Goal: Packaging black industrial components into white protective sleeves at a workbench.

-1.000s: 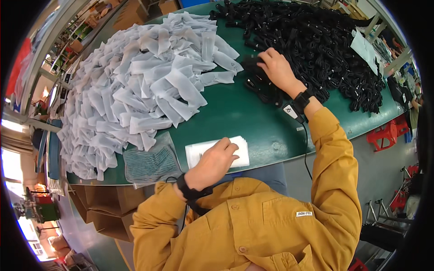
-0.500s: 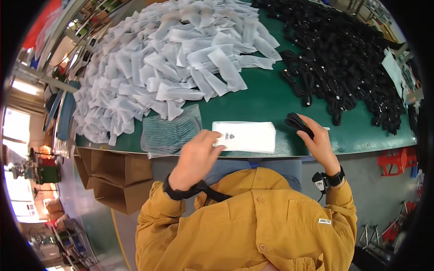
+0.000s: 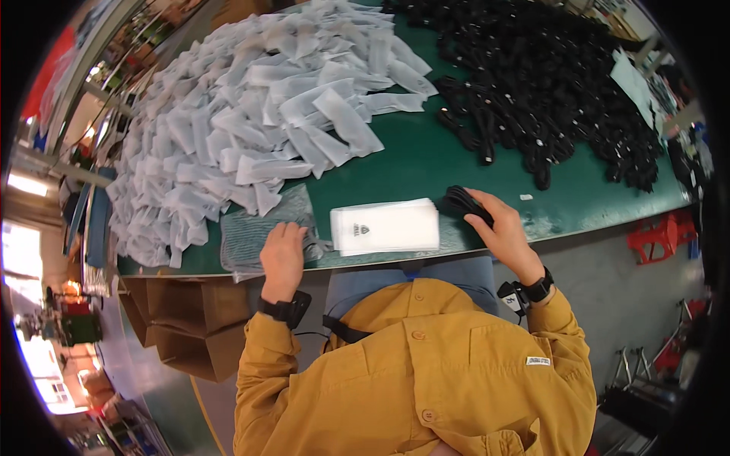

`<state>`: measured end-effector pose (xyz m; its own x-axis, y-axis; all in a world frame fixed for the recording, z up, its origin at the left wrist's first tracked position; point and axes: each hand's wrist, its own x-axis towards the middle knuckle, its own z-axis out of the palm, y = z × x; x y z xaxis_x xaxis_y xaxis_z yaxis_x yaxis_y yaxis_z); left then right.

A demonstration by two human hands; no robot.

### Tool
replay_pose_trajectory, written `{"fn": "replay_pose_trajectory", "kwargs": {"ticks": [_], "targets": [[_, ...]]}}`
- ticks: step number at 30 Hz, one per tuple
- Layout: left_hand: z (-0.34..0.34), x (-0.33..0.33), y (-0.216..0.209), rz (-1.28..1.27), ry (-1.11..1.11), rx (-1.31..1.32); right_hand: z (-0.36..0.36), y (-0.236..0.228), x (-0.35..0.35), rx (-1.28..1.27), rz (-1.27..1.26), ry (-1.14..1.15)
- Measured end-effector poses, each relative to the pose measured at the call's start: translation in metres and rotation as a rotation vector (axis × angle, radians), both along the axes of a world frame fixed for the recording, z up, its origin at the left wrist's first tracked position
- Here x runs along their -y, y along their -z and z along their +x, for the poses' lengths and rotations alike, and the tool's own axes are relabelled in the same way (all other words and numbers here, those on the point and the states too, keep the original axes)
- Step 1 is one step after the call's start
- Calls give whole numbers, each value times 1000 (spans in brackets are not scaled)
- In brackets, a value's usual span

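My left hand (image 3: 282,258) rests on the near right part of a clear plastic bag (image 3: 257,239) with teal-striped contents. Its fingers point away from me and lie over the bag, with no object visible in them. To the right of that bag lies a stack of flat white pouches (image 3: 395,226) with a small dark print on the left end. My right hand (image 3: 500,232) holds a coiled black cable (image 3: 461,201) between thumb and fingers, just past the stack's right end. Part of the coil is hidden behind the fingers.
A large heap of filled whitish pouches (image 3: 251,114) covers the table's (image 3: 365,175) left and far side. Many black coiled cables (image 3: 532,91) are piled at the far right. Open cardboard boxes (image 3: 190,319) stand below the front edge at left; a red stool (image 3: 660,239) is at right.
My left hand has left the white pouch stack and moved left onto the clear bag. My right hand still holds the cable. The whole view has shifted slightly.
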<state>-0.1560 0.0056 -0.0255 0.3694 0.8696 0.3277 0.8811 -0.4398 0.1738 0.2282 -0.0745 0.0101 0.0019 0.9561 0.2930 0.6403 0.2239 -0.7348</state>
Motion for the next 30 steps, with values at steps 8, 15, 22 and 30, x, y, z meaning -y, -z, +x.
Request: {"fn": "replay_pose_trajectory", "kwargs": {"ticks": [8,15,22,30], "targets": [[90,15,-49,-291,350,498,1,7,6,262,-42,83],[161,9,-21,-295,595,411,-7,13,6,235,70,102],[164,8,0,-337,476,465,-11,9,13,108,119,117],[160,8,-10,-573,340,656,-14,8,16,224,246,62]]}}
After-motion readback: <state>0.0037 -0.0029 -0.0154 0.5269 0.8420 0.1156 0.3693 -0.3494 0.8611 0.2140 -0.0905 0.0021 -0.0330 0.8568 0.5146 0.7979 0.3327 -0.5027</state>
